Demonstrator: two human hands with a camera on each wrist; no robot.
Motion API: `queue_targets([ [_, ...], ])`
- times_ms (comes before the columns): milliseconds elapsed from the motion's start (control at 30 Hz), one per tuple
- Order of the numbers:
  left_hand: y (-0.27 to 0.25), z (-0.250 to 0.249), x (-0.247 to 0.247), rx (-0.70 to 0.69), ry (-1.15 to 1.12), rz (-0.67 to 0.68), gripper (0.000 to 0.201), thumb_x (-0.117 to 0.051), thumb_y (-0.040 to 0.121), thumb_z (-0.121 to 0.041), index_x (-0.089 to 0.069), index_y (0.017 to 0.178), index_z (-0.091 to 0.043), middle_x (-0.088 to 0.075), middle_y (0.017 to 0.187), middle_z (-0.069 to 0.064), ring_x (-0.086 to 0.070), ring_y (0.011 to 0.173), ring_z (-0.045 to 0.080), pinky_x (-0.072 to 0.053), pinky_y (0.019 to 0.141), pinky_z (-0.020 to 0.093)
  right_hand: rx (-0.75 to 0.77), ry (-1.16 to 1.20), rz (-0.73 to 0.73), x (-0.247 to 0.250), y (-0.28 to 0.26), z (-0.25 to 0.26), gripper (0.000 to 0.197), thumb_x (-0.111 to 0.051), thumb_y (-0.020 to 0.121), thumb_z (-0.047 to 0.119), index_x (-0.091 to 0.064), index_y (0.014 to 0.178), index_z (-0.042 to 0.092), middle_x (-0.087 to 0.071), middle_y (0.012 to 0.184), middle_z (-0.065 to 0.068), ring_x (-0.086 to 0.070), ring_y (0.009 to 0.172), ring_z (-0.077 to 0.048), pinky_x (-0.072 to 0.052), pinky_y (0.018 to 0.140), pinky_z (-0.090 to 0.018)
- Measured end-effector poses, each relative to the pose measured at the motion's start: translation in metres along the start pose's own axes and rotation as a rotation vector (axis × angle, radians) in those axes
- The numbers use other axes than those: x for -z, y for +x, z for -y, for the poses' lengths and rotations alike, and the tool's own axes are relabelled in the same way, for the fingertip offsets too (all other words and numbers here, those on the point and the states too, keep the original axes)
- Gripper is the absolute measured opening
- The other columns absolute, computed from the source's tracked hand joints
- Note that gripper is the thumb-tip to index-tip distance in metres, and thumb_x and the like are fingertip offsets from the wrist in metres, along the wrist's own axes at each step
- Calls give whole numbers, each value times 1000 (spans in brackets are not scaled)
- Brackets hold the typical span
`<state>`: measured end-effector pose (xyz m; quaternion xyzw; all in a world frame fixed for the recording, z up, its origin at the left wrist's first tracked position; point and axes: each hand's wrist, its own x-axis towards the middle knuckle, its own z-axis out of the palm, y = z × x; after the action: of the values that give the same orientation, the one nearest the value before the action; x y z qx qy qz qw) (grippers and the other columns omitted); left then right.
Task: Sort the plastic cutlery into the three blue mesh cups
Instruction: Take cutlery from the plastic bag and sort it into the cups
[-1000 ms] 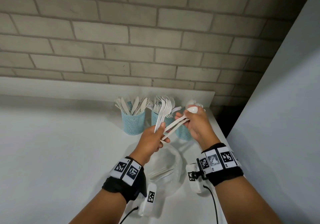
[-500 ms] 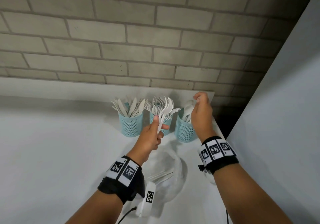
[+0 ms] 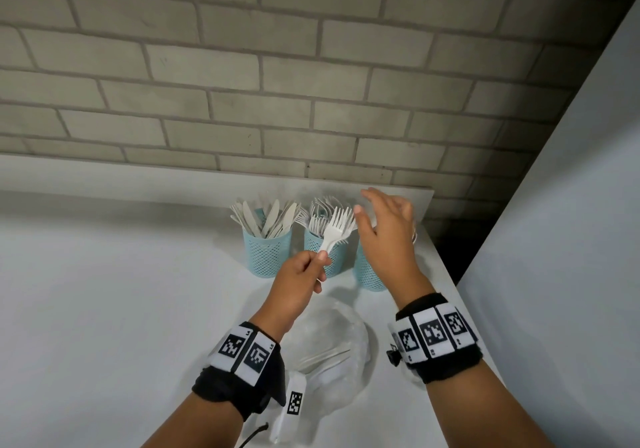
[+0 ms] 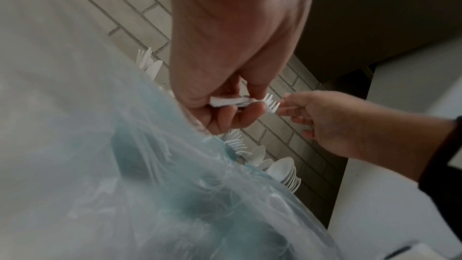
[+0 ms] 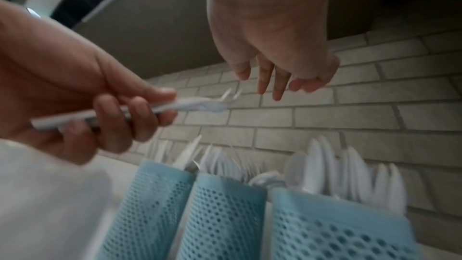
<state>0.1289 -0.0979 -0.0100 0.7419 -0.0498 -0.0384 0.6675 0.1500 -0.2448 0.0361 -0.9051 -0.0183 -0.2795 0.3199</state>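
Observation:
Three blue mesh cups stand in a row near the back wall: the left cup (image 3: 266, 252) holds knives, the middle cup (image 3: 323, 257) holds forks, the right cup (image 3: 369, 274) is partly hidden behind my right hand and holds spoons (image 5: 322, 167). My left hand (image 3: 304, 267) grips a small bundle of white plastic forks (image 3: 337, 228) by the handles, tines up, in front of the middle cup. My right hand (image 3: 384, 226) hovers above the right cup with fingers spread, holding nothing, its fingertips close to the fork tines (image 4: 272, 102).
A crumpled clear plastic bag (image 3: 332, 347) with a few white pieces inside lies on the white table (image 3: 104, 309) just before the cups. A brick wall (image 3: 277, 84) runs behind. The table's right edge is close to the right cup, beside a grey panel (image 3: 571, 240).
My right hand carried spoons to the right cup, let them go there and now hovers open. My left hand moved the forks forward toward the middle cup.

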Motion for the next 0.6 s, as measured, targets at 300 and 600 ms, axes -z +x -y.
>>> queue_targets([
  [300,-11,1,9,-11,36,-12,30,-52,94,-30,-63,103,-3,-62,71,-1,-53,53,-2,-40,51,6,-297,636,317,-14,-16,8,20,-54,93,6,-52,103,23,-65,92,-12,-65,63,-17,-53,50,-21],
  [600,-28,2,46,-85,646,116,16,-66,81,-43,-53,88,-37,-51,109,-4,-47,107,16,-41,93,30,-216,620,-372,13,27,6,9,-44,98,11,-48,105,16,-56,80,9,-60,61,-9,-52,53,-15],
])
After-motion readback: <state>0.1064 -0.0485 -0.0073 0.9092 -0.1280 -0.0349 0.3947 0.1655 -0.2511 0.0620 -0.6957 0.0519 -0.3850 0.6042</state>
